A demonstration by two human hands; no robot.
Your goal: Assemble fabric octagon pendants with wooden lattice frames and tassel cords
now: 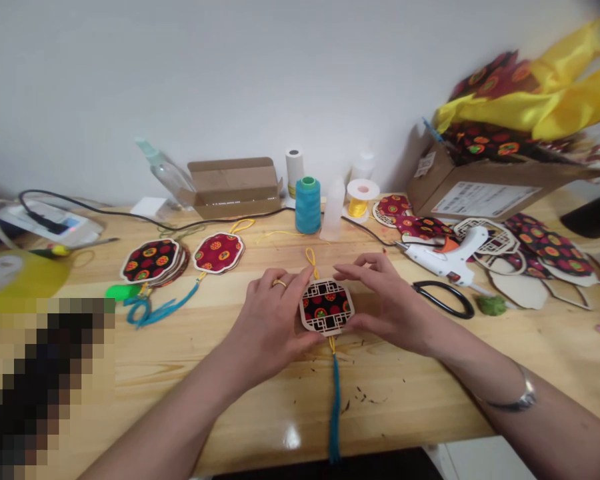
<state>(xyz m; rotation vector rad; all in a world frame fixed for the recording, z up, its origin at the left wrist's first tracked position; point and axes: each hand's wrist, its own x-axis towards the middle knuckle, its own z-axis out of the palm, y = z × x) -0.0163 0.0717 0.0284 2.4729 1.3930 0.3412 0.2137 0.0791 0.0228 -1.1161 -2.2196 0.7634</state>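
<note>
A scalloped ornament (pixel 327 307) with pale lattice over dark patterned cloth lies between my hands at the middle of the table. From its top comes a yellow loop (pixel 311 259); a teal tassel (pixel 335 407) runs down toward the table's front edge. My left hand (pixel 275 313) grips the ornament's left side, fingers at the upper edge and thumb at the lower. On the right side, my right hand (pixel 387 300) is curved with fingers and thumb apart, its thumb side at or near the ornament's edge; contact is hard to tell.
Finished ornaments (pixel 153 261) and a red one (pixel 219 253) lie left. A teal thread cone (pixel 308 207) stands behind. On the right are a glue gun (pixel 447 259), black-handled scissors (pixel 443 299), cloth-covered pieces (pixel 555 247) and a cardboard box (pixel 460 183). A cable (pixel 180 229) crosses behind.
</note>
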